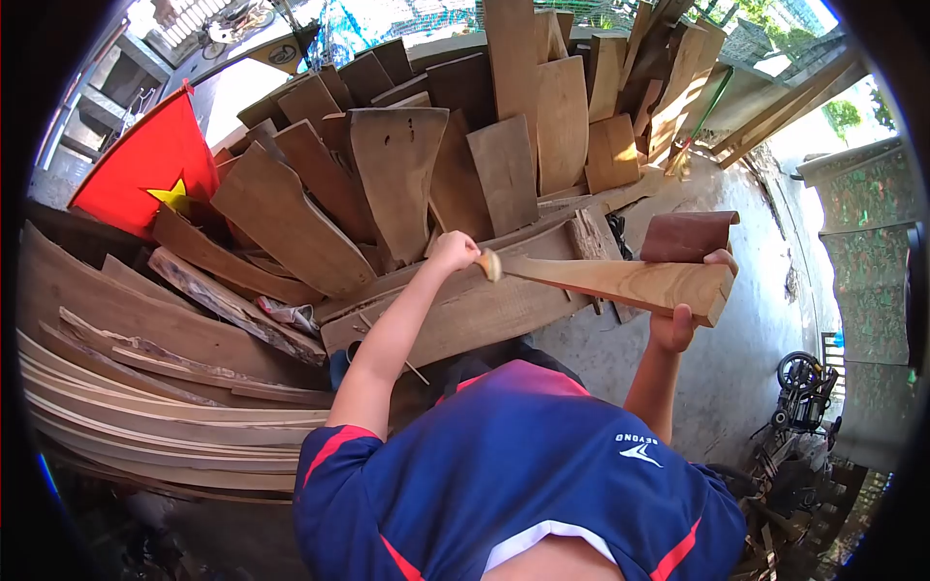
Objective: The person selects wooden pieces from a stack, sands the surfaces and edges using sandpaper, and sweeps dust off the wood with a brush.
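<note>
My left hand (454, 252) is closed on the handle of what looks like a small brush (492, 265). Its pale, blurred tip is at the narrow end of a tapered wooden piece (620, 279); I cannot tell whether they touch. My right hand (675, 327) grips the thick end of this piece, thumb on the near side and fingertips showing over the far side. Against its far side is a curled reddish-brown sheet (690, 237), resembling sandpaper. Below both hands lies a long wooden beam (465, 324).
Many boards (397, 174) lean upright in front of me. Long planks (165, 426) are stacked at the left, below a red flag (150, 160) with a yellow star. Concrete floor (620, 363) shows at the right, with a small wheeled object (800, 378) beyond.
</note>
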`<state>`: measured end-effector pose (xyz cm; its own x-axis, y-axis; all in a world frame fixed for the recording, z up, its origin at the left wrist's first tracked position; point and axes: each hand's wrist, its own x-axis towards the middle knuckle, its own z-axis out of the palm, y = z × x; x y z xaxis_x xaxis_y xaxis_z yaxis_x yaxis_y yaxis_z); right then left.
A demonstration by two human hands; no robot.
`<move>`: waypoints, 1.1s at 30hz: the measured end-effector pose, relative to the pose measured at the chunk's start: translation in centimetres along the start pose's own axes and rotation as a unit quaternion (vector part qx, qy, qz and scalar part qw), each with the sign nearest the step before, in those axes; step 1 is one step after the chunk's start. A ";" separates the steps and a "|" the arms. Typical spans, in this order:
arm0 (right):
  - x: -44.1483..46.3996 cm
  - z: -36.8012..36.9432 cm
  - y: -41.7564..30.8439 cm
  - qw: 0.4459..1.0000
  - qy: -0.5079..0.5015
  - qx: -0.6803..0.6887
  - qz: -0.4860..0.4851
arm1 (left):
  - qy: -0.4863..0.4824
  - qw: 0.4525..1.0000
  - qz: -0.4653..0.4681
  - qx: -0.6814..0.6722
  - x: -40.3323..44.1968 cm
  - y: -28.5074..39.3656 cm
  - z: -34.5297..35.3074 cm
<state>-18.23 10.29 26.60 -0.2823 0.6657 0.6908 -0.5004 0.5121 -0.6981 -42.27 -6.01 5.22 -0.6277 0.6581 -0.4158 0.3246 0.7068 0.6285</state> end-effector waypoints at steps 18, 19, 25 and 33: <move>1.0 -2.7 -0.5 0.985 -0.096 0.081 0.117 | -0.032 0.997 -0.014 -0.069 -2.7 1.2 3.5; 1.2 -2.2 -0.7 0.986 -0.092 0.078 0.114 | -0.008 0.999 0.015 -0.051 -2.5 0.3 4.7; 1.3 -1.5 -0.2 0.989 -0.058 0.059 0.119 | 0.087 0.975 -0.084 -0.185 -0.7 -8.9 12.4; 1.7 -2.0 1.9 0.988 -0.131 0.041 0.066 | -0.096 0.927 -0.345 -0.114 -5.0 -10.3 12.8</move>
<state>-18.02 13.50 26.10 -0.5469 0.5550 0.6268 -0.5059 0.3774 -0.7756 -33.44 -13.33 -7.56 -0.4861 0.1200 -0.8656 -0.2786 0.9176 0.2836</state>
